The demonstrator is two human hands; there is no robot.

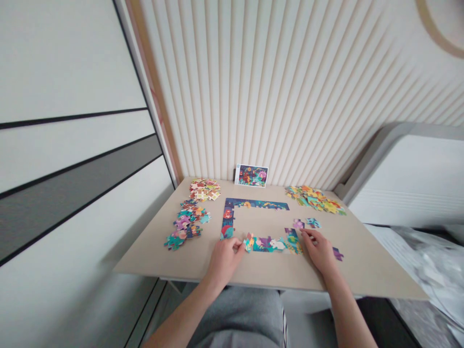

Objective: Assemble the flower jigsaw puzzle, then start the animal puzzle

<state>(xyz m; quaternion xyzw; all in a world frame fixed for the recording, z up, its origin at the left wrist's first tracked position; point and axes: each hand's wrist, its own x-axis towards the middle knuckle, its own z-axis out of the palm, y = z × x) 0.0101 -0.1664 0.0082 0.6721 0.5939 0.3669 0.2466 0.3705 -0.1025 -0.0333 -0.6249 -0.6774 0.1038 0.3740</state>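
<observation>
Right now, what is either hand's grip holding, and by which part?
Nothing is visibly lifted; the left hand and right hand touch opposite ends of the jigsaw strip.

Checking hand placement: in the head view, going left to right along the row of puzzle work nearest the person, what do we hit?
left hand → assembled puzzle strip → right hand → loose purple puzzle piece

Half-built, colourful jigsaw puzzle border [253, 203]
</observation>
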